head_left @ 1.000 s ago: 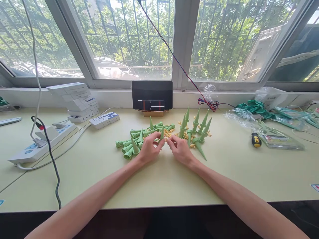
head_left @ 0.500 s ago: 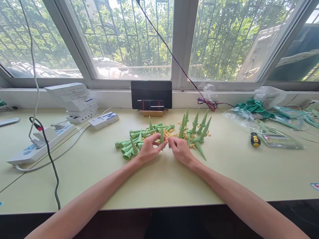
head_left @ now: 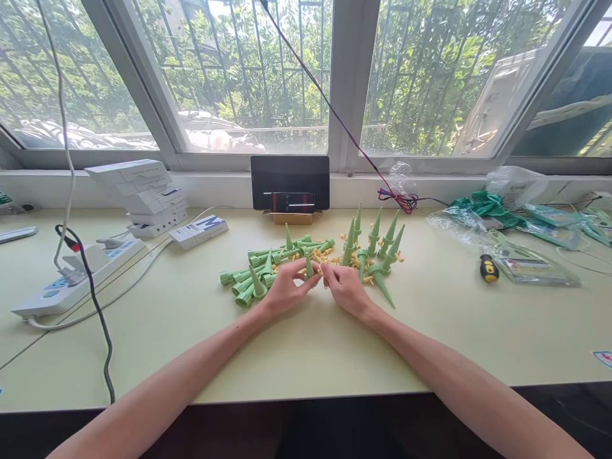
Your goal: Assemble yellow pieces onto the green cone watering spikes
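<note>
My left hand [head_left: 285,285] is closed around a green plastic plant-watering spike [head_left: 308,268], its pointed tip upward. Fingertips of my right hand [head_left: 349,290] are pinched against the spike's side, where a small yellow valve [head_left: 320,271] shows partly between the two hands. To the left lies a pile of green spike parts [head_left: 246,298], some cone-shaped and some tubular. Loose yellow valves [head_left: 326,255] are scattered just behind my hands. Several spikes with yellow valves [head_left: 374,233] stand point up on the right, and one [head_left: 384,290] lies tilted beside my right hand.
A phone [head_left: 292,203] leans on a dark tablet [head_left: 290,172] behind the parts. White boxes [head_left: 198,232] and a power strip [head_left: 76,280] with cables are at left. A yellow-black screwdriver [head_left: 489,268] and plastic bags [head_left: 535,268] lie at right, on the pale table [head_left: 306,357].
The spike in my left hand has tipped slightly and its tip sits a little lower. Both hands have stayed in nearly the same place.
</note>
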A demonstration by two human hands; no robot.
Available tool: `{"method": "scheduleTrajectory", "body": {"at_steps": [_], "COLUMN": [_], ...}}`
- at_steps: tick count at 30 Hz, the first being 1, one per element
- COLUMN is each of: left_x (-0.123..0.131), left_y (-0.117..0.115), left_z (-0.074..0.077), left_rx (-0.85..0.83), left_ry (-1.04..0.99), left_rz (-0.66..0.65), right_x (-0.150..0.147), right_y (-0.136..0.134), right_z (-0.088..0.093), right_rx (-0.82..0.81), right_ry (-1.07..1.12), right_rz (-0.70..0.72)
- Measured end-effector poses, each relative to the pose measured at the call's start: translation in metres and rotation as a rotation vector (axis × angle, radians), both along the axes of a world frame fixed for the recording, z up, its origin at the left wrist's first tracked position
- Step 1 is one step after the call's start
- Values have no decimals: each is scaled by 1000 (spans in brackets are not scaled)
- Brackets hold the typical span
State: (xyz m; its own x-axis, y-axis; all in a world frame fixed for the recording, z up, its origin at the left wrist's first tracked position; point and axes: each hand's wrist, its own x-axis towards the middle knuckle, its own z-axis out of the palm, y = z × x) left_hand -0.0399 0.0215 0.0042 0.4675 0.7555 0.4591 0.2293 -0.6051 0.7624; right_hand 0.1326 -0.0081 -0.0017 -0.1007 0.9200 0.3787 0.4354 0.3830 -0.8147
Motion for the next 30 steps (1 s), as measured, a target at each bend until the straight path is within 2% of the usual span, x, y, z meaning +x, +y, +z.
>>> {"method": "scheduleTrajectory", "body": {"at_steps": [9,21,24,30], "left_x": [-1,0,0,0], "left_y": [5,2,2,-2], "left_z": [-3,-2,-2,3], "left_rx": [-88,-102,-62,135], "left_ry": [-55,-41,-29,31], "left_rz": [27,-9,-16,2], "right_x": [-1,-1,0,0], "right_y": [-1,0,-1,-1], "right_z": [-2,1,3,2], "right_rx": [-39,-7,-19,-15], "right_ry": [50,15,4,-19], "right_rz": [64,19,21,-5]}}
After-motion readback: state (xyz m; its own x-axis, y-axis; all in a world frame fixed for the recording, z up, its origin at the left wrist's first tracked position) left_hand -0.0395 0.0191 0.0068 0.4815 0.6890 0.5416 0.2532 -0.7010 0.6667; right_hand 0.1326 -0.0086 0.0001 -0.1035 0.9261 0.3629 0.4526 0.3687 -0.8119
